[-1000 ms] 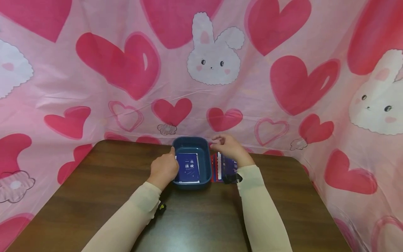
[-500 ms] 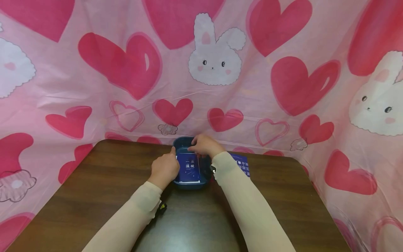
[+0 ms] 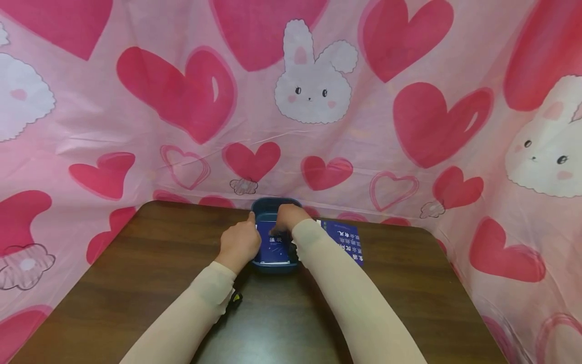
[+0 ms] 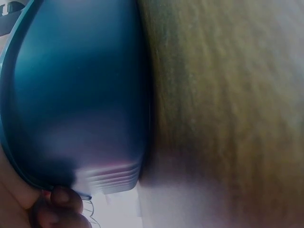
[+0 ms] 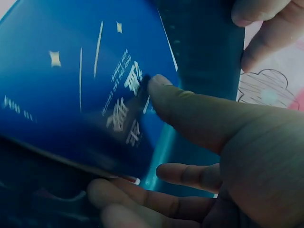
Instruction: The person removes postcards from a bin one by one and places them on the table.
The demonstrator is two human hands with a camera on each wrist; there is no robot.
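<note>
A dark teal plastic bin [image 3: 273,270] holds blue cards or thin booklets, the top blue card [image 3: 270,254] printed with white characters. My left hand [image 3: 240,241] grips the bin's left rim; in the left wrist view its fingers [image 4: 66,198] curl over the bin edge. Inside the bin is my right hand [image 3: 291,217]. The right wrist view has its thumb [image 5: 190,109] on the card's printed face and its other fingers at the lower edge, pinching it. The card is tilted there; how many sheets are held is hidden.
Right of the bin, more blue printed cards [image 3: 346,238] lie on the brown wooden table [image 3: 409,283], partly behind the right sleeve. A pink cloth [image 3: 254,116] with hearts and rabbits hangs close behind the bin.
My right hand has moved left from above the cards beside the bin, then down into the bin onto the top blue card. The left hand stays at the rim.
</note>
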